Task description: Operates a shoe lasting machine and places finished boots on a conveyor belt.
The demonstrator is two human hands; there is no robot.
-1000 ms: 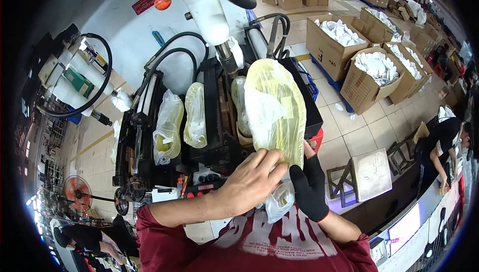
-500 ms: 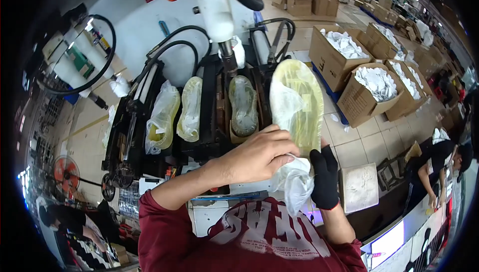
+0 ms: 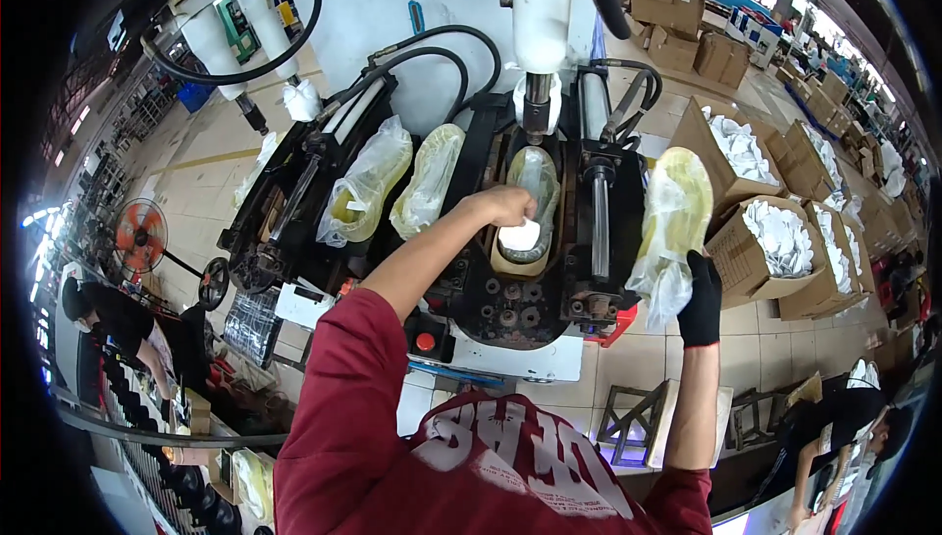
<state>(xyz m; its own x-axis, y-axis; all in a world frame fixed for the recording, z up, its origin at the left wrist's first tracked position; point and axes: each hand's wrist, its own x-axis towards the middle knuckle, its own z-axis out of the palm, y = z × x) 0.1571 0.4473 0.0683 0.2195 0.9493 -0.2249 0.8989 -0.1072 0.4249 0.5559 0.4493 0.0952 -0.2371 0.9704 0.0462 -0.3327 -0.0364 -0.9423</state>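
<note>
My bare left hand (image 3: 502, 206) reaches over the middle press station, its fingers closed on a small white rounded piece (image 3: 520, 237). Beneath that piece, a clear, sole-shaped form (image 3: 533, 180) sits in the press's recess. Off to the right, my black-gloved right hand (image 3: 701, 301) grips the lower edge of a yellowish translucent shoe sole (image 3: 689, 187), held upright with thin plastic film around its lower left side. Two more film-covered soles, one wider (image 3: 368, 187) and one narrower (image 3: 429, 180), lie left of the middle station.
A white press head (image 3: 540, 15) hangs above the middle station. Black hydraulic cylinders (image 3: 601, 221) flank it, and a red button (image 3: 425, 342) sits at the front. Cardboard boxes (image 3: 746, 275) of white pieces stand right. Other people work at both sides.
My left hand has left the film on the sole and moved left over the press recess, now with a white piece. My right hand has carried the sole to the right, away from my body.
</note>
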